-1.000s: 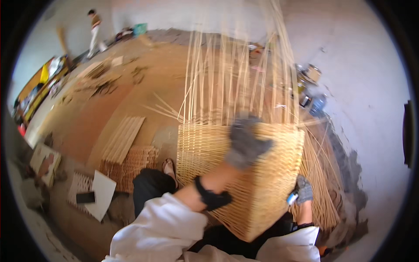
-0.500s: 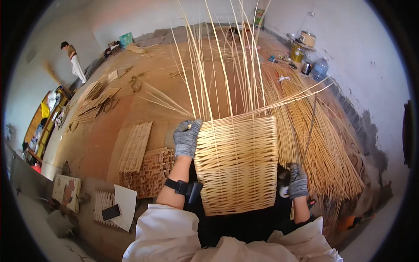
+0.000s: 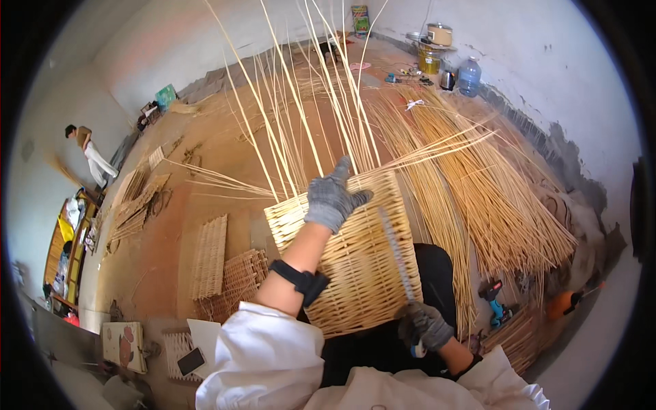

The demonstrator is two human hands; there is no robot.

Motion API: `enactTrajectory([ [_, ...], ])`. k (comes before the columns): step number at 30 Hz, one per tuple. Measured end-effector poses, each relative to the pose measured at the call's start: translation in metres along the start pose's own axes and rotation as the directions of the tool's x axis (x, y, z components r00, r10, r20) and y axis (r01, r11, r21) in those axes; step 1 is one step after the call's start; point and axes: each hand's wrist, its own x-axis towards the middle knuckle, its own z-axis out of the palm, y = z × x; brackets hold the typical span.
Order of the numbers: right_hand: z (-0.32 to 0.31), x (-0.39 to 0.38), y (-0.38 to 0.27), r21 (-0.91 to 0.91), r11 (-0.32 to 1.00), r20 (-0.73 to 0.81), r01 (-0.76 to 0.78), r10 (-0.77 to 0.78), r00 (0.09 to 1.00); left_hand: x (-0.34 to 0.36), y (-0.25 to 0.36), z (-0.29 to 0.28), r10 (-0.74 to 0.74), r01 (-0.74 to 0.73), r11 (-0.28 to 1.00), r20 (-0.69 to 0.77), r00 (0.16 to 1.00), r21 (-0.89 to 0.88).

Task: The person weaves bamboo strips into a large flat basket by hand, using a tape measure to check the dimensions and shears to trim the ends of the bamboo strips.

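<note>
A woven panel (image 3: 365, 260) of pale strips lies tilted over my lap, with long loose strands rising from its far edge. My left hand (image 3: 333, 198), in a grey glove, rests on its upper part, fingers and thumb apart. At the lower right, my gloved right hand (image 3: 427, 326) is closed on a tape measure (image 3: 417, 350); the silver blade (image 3: 398, 253) stretches diagonally up across the panel's right side.
Bundled strips (image 3: 506, 219) lie at the right, near a cordless drill (image 3: 497, 307). Woven pieces (image 3: 208, 256), a phone (image 3: 191, 361) and a shelf unit (image 3: 65, 253) are on the left. Another person (image 3: 96, 154) stands back left. A pot (image 3: 439, 35) and water jug (image 3: 469, 76) are along the right wall.
My left hand has moved from the panel's left edge rightward onto its face. The tape blade now extends across the panel, which is more tilted. The other person appears lower in view.
</note>
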Motion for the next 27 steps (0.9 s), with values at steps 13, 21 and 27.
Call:
enactTrajectory([
  [13,-0.004,0.066,0.038,-0.179,0.942,-0.274,0.283,-0.324,0.906,0.024,0.01,0.001,-0.168,0.152,0.978,-0.103,0.98,-0.143],
  [21,0.02,0.05,-0.021,-0.246,0.948,-0.109,0.201,-0.234,0.966,0.017,-0.038,-0.034,-0.018,-0.009,0.745,-0.034,0.999,-0.667],
  [27,0.026,0.062,-0.03,0.147,0.949,-0.092,0.28,-0.269,0.959,0.028,-0.052,-0.028,0.004,-0.008,0.886,-0.011,1.0,-0.464],
])
